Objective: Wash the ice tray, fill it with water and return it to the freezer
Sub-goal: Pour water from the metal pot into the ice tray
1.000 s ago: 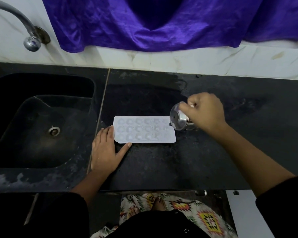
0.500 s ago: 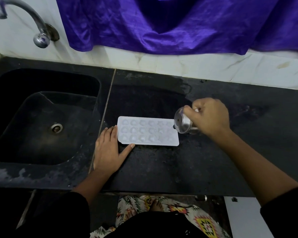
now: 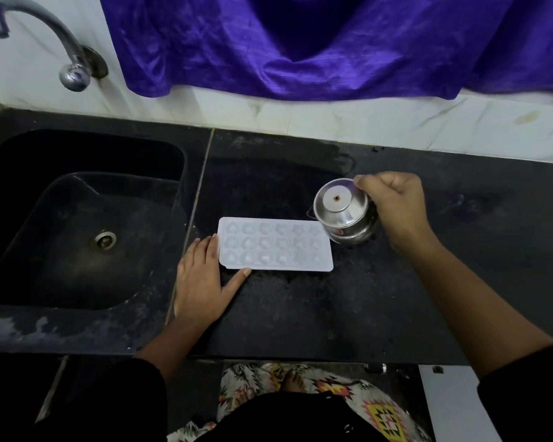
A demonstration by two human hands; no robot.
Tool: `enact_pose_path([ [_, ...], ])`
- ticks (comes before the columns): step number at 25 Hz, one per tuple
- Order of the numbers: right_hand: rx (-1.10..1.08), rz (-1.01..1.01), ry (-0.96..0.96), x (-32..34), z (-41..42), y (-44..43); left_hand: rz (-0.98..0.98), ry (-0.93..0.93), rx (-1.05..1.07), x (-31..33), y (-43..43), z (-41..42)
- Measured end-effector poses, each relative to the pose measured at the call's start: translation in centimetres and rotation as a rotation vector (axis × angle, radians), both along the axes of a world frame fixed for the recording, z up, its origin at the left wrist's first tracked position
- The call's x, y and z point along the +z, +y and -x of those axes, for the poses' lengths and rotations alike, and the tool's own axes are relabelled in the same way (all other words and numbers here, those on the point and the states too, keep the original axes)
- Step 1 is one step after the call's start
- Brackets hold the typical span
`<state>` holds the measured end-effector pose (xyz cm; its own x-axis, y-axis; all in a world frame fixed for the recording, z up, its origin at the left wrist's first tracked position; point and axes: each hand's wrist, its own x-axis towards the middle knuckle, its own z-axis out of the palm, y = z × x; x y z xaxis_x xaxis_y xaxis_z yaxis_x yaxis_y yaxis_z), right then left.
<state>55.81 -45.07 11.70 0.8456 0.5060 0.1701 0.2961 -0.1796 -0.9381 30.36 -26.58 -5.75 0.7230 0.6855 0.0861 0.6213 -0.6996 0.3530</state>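
A white ice tray (image 3: 275, 244) with rows of small heart-shaped cups lies flat on the black counter (image 3: 300, 314), just right of the sink. My left hand (image 3: 201, 279) lies flat on the counter, fingers against the tray's left edge and thumb along its near edge. My right hand (image 3: 393, 207) grips a small steel cup (image 3: 342, 212) by its rim, holding it at the tray's far right corner. The cup's mouth faces up toward me and its base rests on or just above the counter.
A black sink (image 3: 77, 218) with a metal drain (image 3: 104, 240) fills the left side. A chrome tap (image 3: 39, 36) curves out from the white tiled wall above it. Purple cloth (image 3: 300, 43) hangs over the wall behind the counter. My foot shows below the counter edge.
My right hand has turned the steel cup from tipped sideways over the tray's right end back toward upright and moved it slightly right. My left hand and the tray have stayed put.
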Motion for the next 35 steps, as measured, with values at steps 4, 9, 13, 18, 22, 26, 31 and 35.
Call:
enact_pose_path([
  [4, 0.086, 0.379, -0.463, 0.1, 1.2, 2.2, -0.004, -0.007, -0.001, 0.1, 0.0, 0.0],
  [9, 0.163, 0.656, -0.740, -0.1, 3.2, 3.6, -0.006, -0.007, -0.001, 0.2, 0.0, 0.0],
  [13, 0.172, 0.695, -0.830, 0.2, 3.8, 4.2, -0.011, -0.015, -0.001, 0.1, -0.1, 0.1],
  [18, 0.109, 0.607, -0.695, 0.4, 2.5, 3.1, -0.008, -0.030, -0.004, 0.1, 0.0, 0.1],
  [22, 0.053, 0.303, -0.279, -0.1, 0.4, 1.0, -0.003, -0.018, 0.000, 0.0, 0.1, 0.1],
  [26, 0.007, 0.012, 0.043, -0.3, 0.4, 0.5, -0.001, -0.009, 0.002, -0.1, 0.1, 0.0],
  [31, 0.125, 0.196, -0.291, 0.3, 1.8, 3.1, -0.002, -0.008, 0.003, 0.1, 0.0, 0.0],
  [35, 0.190, 0.535, -0.682, 0.4, 4.0, 5.4, 0.000, -0.014, 0.007, 0.1, 0.0, 0.1],
])
